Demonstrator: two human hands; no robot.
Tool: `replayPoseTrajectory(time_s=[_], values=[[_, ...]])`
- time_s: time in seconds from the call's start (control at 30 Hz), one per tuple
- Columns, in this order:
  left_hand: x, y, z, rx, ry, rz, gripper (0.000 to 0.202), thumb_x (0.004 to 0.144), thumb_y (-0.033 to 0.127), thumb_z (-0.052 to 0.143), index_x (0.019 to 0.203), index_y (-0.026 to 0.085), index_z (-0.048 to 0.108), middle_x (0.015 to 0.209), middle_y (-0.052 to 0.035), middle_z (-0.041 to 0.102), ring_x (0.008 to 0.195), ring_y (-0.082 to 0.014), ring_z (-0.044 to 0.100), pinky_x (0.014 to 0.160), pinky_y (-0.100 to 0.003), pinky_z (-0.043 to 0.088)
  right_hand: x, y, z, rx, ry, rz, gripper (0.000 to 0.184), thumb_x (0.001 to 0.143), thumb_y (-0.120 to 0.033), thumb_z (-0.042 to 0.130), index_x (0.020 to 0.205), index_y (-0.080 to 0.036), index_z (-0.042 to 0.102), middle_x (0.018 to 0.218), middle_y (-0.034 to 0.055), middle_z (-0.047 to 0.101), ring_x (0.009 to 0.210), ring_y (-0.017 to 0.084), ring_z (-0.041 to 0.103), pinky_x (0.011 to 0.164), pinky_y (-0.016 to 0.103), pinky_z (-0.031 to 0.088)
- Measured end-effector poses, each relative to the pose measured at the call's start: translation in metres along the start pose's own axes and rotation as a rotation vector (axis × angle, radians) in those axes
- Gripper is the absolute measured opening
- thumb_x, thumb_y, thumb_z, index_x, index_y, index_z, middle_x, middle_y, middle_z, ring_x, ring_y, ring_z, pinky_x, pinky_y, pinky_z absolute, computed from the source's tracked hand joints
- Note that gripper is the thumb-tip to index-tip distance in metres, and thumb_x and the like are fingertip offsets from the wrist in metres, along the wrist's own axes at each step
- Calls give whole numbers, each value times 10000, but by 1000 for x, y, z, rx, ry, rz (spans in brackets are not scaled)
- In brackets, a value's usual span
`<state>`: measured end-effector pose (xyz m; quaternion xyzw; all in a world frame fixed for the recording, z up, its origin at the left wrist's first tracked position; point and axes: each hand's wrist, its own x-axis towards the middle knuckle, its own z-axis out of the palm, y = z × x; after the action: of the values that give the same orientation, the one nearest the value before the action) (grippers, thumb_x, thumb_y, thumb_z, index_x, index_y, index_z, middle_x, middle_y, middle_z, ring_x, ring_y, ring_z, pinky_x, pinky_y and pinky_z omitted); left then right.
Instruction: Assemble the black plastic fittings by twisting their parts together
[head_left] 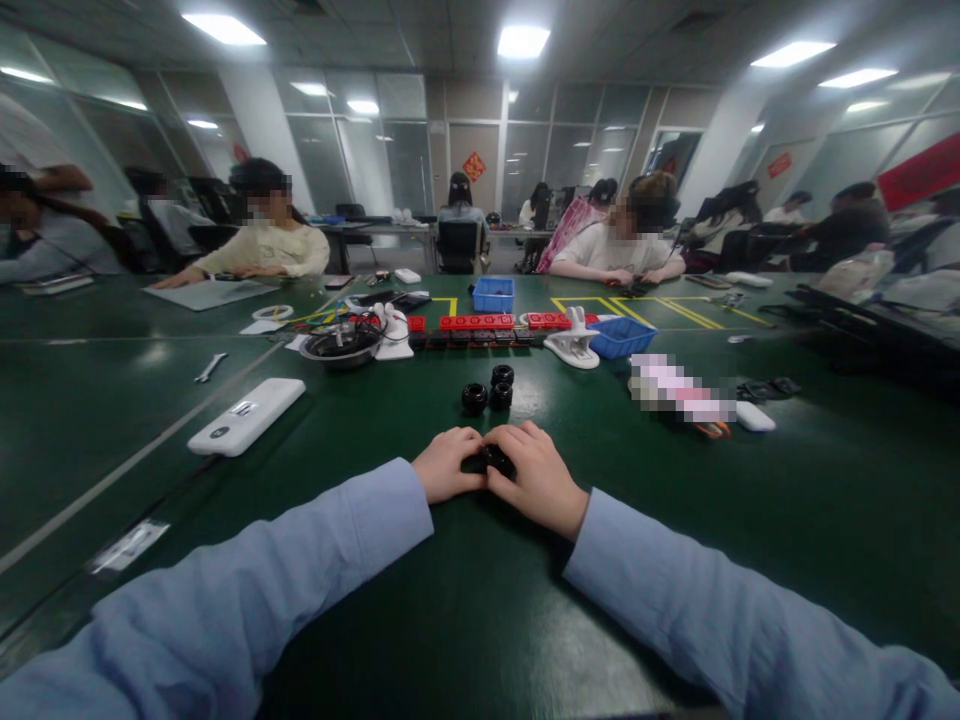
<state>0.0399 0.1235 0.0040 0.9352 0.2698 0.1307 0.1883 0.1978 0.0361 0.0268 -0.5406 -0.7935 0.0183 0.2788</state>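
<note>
My left hand [450,464] and my right hand [538,478] meet at the middle of the green table [420,610]. Between them is a glossy black round part [498,460], mostly covered by my fingers. Both hands are closed around it, the left at its left side and the right over its top and right side. Just beyond my fingertips stand similar shiny black round parts: one on the left [474,399], one at the front right [502,397] and another behind that [502,375]. What exactly they are I cannot tell.
A white power bank [247,416] with a cable and a wrench [211,367] lie left. Farther back are a metal bowl [341,345], red blocks in a row [480,322], a white stand [574,343] and blue bins [621,337]. People sit across the table.
</note>
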Motion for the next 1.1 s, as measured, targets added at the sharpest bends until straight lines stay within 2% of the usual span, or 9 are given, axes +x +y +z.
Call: replayPoseTrajectory(time_s=[0.3,0.63,0.93,1.1], values=[[0,0,1,14,4,-10,258,745,319,630,947,162,602,982,-58,568,924,-222,510,845,-366,418,1,-2,-1,12,1,-24,250,730,-158,545,975,-159,593,963,47,623,827,190,447,777,319,352],[0,0,0,33,-7,1,338,762,376,622,1024,166,593,987,-59,571,929,-224,512,846,-368,415,-1,-7,-3,8,9,-17,301,695,-117,505,975,-169,600,955,26,642,806,189,425,747,324,330],[2,-1,3,39,17,16,314,753,434,635,916,167,603,938,-50,562,894,-215,514,807,-350,415,-2,-6,1,42,70,-70,283,672,-56,483,893,-167,620,1050,13,640,815,181,420,754,325,332],[1,1,1,51,9,8,315,754,473,631,827,168,607,902,-39,548,876,-208,508,783,-341,408,-3,-2,4,36,119,-120,270,677,-8,475,818,-171,640,1011,5,646,816,172,417,734,307,322]])
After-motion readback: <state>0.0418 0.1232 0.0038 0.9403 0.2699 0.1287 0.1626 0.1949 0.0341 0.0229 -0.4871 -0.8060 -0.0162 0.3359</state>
